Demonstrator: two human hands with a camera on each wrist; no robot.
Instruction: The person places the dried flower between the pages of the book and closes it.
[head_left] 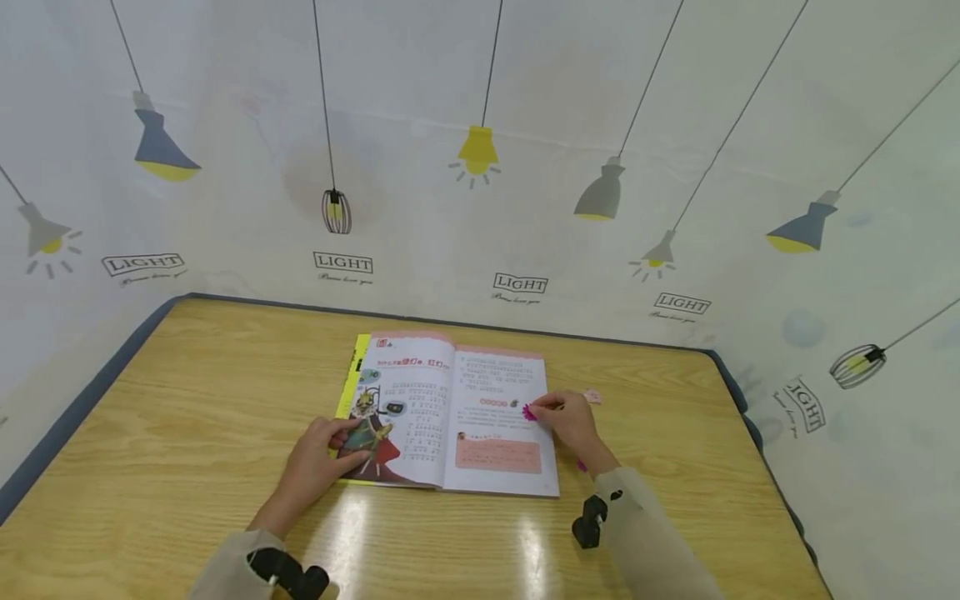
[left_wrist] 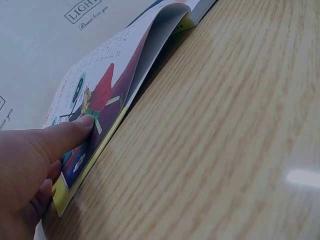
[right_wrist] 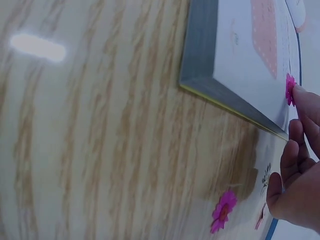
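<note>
An open book (head_left: 495, 383) with printed, illustrated pages lies on the table. My left hand (head_left: 318, 458) grips its left edge, the thumb (left_wrist: 75, 127) on the picture page and the other fingers curled at the yellow-edged side. At the right page's outer edge, my right hand (head_left: 572, 421) pinches a small magenta flower (right_wrist: 290, 90) between thumb and finger, over the page. Whether the flower touches the paper I cannot tell. A second magenta flower (right_wrist: 223, 211) lies on the table to the right of the book, partly covered by the right wrist in the head view.
Near the right hand, a small pale pink piece (head_left: 592, 397) lies on the wooden table (head_left: 225, 375). A small whitish flower-like piece (right_wrist: 266, 177) shows in the right wrist view. Behind the table hangs a white wall covering (head_left: 420, 233) printed with lamps.
</note>
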